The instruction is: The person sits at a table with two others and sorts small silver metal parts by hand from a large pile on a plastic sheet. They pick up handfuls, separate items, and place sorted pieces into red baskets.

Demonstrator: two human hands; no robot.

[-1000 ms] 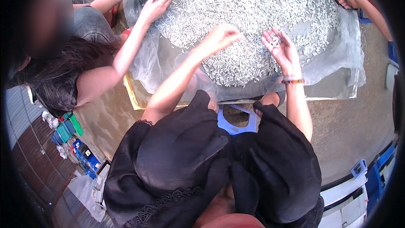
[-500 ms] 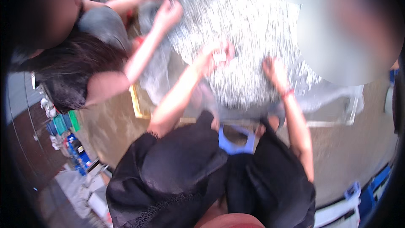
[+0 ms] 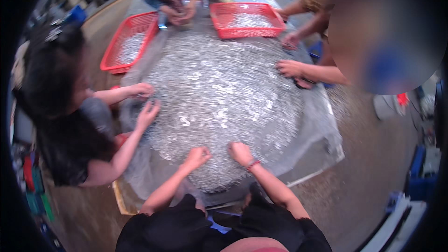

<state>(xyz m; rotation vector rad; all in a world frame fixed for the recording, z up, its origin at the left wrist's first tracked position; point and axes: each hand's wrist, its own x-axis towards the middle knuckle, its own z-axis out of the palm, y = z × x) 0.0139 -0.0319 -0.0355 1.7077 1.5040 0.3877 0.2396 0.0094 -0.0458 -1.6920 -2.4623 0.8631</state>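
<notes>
A wide heap of small, shiny silver metal pieces (image 3: 224, 98) is spread over a translucent plastic sheet (image 3: 315, 142). At its near edge, my left hand (image 3: 198, 157) hovers over or touches the pieces, its fingers curled together. Close beside it my right hand (image 3: 240, 153), with a red band on the wrist, is also closed and rests at the heap. Whatever either hand pinches is too small and blurred to make out. A few larger pale clusters (image 3: 220, 117) lie on top of the heap.
Two red plastic baskets (image 3: 247, 32) (image 3: 106, 63) holding silver pieces stand at the far side and far left. Co-workers' hands (image 3: 148, 112) work at the left, others (image 3: 291, 69) at the right and far edge. A white bucket (image 3: 387, 108) stands on the floor at right.
The view has swung up, bringing the whole heap and far baskets into sight. My left hand's whitish piece no longer shows, and both my hands are now closer together.
</notes>
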